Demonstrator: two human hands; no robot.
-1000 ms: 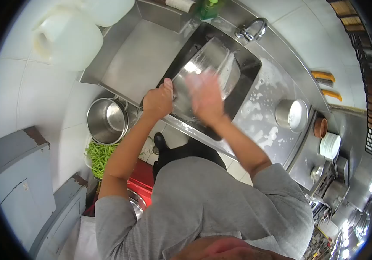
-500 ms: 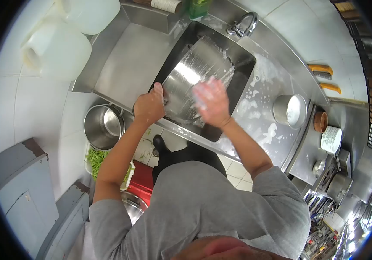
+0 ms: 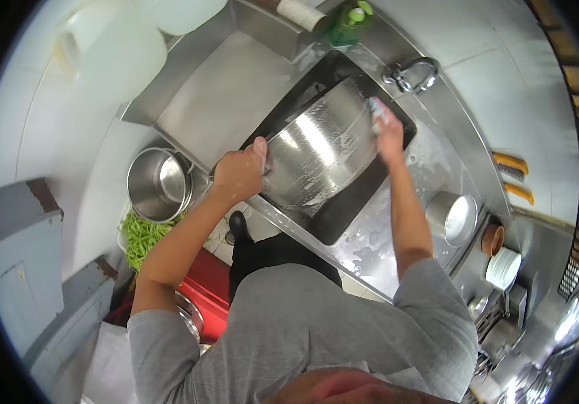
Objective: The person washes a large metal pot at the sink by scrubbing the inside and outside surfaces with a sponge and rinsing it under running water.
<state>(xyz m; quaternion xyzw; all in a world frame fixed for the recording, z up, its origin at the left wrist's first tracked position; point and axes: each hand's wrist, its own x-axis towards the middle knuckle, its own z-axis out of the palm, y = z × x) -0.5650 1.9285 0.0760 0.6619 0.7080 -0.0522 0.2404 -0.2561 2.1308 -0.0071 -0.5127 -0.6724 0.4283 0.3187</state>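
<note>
A large soapy metal pot [image 3: 316, 145] lies tilted on its side in the dark sink basin [image 3: 340, 225]. My left hand [image 3: 241, 170] is closed on the pot's near left edge, thumb up; the exact part it grips is hidden. At the pot's far right side, my right hand [image 3: 388, 131] presses a pale, foamy scrubbing pad [image 3: 376, 111] against the metal. Foam streaks cover the pot's wall.
A faucet [image 3: 412, 74] and a green soap bottle [image 3: 348, 25] stand behind the basin. To the right is a small pot [image 3: 451, 219] on the wet drainboard. Left sit a steel pot [image 3: 160, 185] and green vegetables [image 3: 142, 239]. Knives [image 3: 510, 165] hang on the wall.
My right hand has moved from the pot's near side to its far right side. The pot has turned slightly, with my left hand still on its edge. The view has shifted a little.
</note>
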